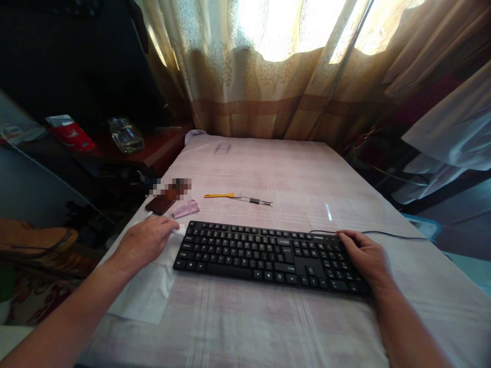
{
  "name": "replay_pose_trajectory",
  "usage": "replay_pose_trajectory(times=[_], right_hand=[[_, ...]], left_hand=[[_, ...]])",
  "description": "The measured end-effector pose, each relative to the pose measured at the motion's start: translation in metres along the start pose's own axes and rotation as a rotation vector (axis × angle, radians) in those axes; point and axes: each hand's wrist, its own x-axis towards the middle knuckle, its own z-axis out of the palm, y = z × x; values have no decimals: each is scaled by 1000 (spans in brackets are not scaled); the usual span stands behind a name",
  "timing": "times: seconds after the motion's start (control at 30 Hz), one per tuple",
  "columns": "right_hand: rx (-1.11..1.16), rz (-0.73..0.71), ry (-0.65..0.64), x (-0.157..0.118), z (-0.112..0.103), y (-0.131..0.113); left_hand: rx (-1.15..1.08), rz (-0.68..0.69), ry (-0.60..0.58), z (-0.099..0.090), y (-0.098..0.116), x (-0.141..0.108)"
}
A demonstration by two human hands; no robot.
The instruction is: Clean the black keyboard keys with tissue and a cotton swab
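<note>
Near the front of a pale pinkish checked tablecloth (pixel 245 332), lying slightly aslant, a long black plastic keyboard with white key legends (pixel 272 258). Beside its left end, the left hand (pixel 149 237), narrowed to a pinch on a small white wad (pixel 180 231); cannot tell whether touching the keyboard's corner or just short of it. At the right end, the right hand (pixel 366 255), closed about the casing, partly over the number keys, some fingers out of sight.

Alongside the left forearm, a white textured sheet (pixel 149 296), flat and close to the keyboard's left edge. Crowding the space just beyond the left hand, a dark flat phone (pixel 160 204), partly masked by pixels, and a small pink cloth (pixel 186 208). Past the keyboard's far edge, a yellow-handled brush (pixel 218 196), bristle end close to a slim metal tool with a dark block (pixel 255 201). In the way behind the right fingertips, a thin black cable (pixel 395 235), trailing toward a blue-rimmed container (pixel 424 225).

Farther left, on a reddish-brown wooden stand (pixel 169 143), a clear glass jar (pixel 126 135) and a red packet (pixel 72 134). At the back, a beige patterned curtain (pixel 249 107).
</note>
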Motion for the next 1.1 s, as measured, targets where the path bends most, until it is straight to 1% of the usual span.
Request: replay_pose_trajectory(times=[0.07,0.17,0.23,0.3,0.4,0.53,0.6,0.7,0.87,1.1], right_hand=[[-1,2,0,0,0,0],[8,-24,12,1,1,3],[8,-33,26,1,1,5],[7,-28,33,1,2,5],[8,-15,21,0,1,3],[-12,25,-1,-1,-1,-1],[-13,26,8,-1,-1,-2],[-8,-2,33,0,0,1],[-12,-13,20,2,1,5],[1,28,-1,0,0,2]], left_hand=[[-16,-38,39,-4,-2,-2],[-91,-81,108,-5,8,-5],[-124,-90,95,-1,19,-5],[-121,-103,47,4,28,-7],[-107,-102,4,10,34,-15],[-124,-64,-12,12,33,-30],[-132,-64,-24,11,32,-34],[-166,-73,-39,7,31,-34],[-177,-66,-46,3,29,-31],[-186,-18,-67,1,23,-44]])
